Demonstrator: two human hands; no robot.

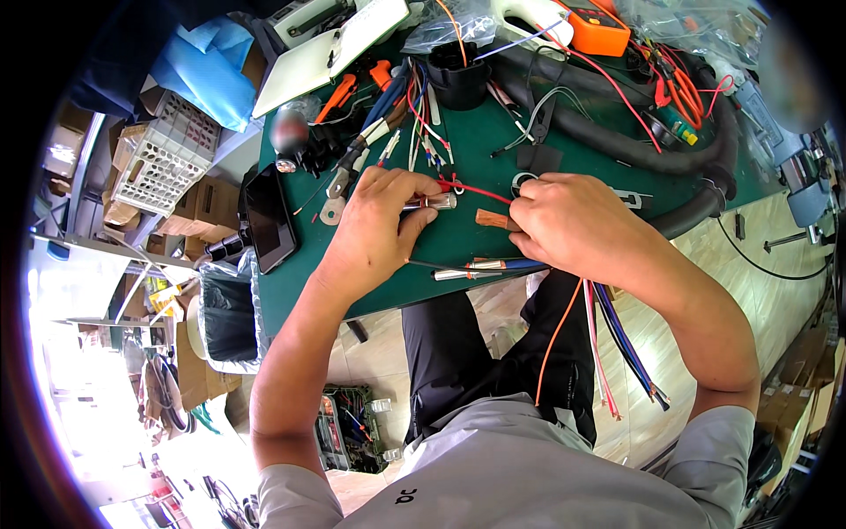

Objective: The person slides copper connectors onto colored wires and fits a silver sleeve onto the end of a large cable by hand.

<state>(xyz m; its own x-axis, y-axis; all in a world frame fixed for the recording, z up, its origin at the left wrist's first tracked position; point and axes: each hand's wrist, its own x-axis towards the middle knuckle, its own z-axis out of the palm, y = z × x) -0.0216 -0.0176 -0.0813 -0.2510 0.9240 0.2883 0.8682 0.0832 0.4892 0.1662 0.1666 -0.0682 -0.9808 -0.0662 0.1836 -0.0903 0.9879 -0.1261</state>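
My left hand (pixel 377 216) is closed, thumb and fingers pinching a shiny silver metal tube (pixel 441 201) that looks like the barrel of a cable lug. My right hand (pixel 568 222) is closed round a thick cable end whose bare copper strands (pixel 495 219) point toward the tube, apart from it. A thin red wire (pixel 483 190) runs between the two hands. Below them, a bundle of wires with white ends (pixel 467 274) lies along the table's front edge. Orange, pink and blue wires (pixel 608 339) hang down past the edge below my right hand.
On the green table (pixel 308 220) stand a black cup (pixel 458 81), an orange meter (pixel 595 31) and a phone (pixel 268 219). A thick black hose (pixel 608 132) curves across the right. Orange-handled tools (pixel 337 97) lie at the back left. A lined bin (pixel 231 309) stands beside the table.
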